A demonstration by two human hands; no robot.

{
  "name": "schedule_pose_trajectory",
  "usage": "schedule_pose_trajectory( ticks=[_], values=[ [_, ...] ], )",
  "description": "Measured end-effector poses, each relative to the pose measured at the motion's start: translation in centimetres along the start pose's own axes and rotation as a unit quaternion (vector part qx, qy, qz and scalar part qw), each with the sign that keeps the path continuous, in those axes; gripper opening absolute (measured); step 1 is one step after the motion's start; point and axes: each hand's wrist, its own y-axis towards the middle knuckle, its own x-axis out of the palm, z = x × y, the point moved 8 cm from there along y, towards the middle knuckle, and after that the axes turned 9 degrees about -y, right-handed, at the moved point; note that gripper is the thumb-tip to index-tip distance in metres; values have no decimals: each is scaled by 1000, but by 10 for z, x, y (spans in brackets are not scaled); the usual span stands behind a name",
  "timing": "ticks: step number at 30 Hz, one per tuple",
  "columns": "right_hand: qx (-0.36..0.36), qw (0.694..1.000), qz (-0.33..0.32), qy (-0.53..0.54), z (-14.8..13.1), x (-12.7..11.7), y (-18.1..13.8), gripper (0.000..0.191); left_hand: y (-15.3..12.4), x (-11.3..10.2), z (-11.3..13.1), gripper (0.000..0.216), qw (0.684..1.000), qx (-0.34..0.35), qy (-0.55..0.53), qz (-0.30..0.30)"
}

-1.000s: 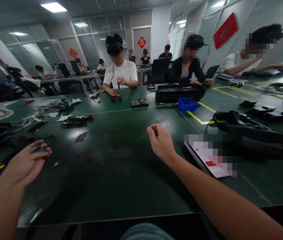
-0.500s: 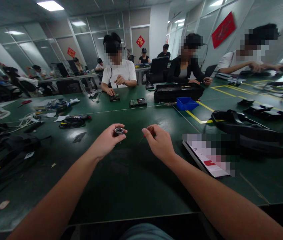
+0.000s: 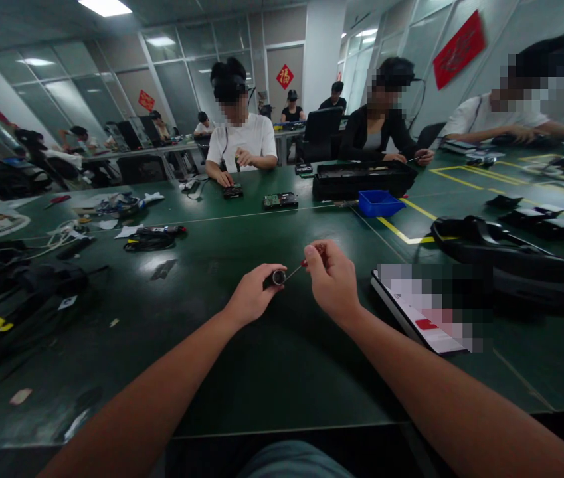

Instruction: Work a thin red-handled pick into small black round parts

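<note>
My left hand (image 3: 252,295) is closed on a small round black and silver part (image 3: 278,277), held above the dark green table (image 3: 212,345) near its middle. My right hand (image 3: 331,279) pinches a thin screwdriver (image 3: 295,269) with a red handle. Its metal tip touches the round part. Both hands meet in front of me, a little above the table top.
A flat tablet-like device (image 3: 421,312) lies right of my right hand, with black headsets (image 3: 505,252) behind it. A blue bin (image 3: 380,202) and a black tray (image 3: 361,179) stand farther back. Cables and black gear (image 3: 27,279) crowd the left side. Several people sit working across the table.
My left hand carried the round part from the far left to the middle. The right hand brought the screwdriver tip onto the part.
</note>
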Motion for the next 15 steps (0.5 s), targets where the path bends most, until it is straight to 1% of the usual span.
schedule_pose_trajectory(
  ticks=[3, 8, 15],
  values=[
    [6, 999, 10, 41, 4, 1, -1, 22, 0, -9, -5, 36, 999, -5, -5, 39],
    [12, 997, 22, 71, 11, 2, -1, 21, 1, -10, -7, 33, 999, 4, -8, 37],
    [-11, 1000, -10, 21, 5, 6, 0, 16, 0, -11, -11, 34, 999, -5, -12, 38]
  ],
)
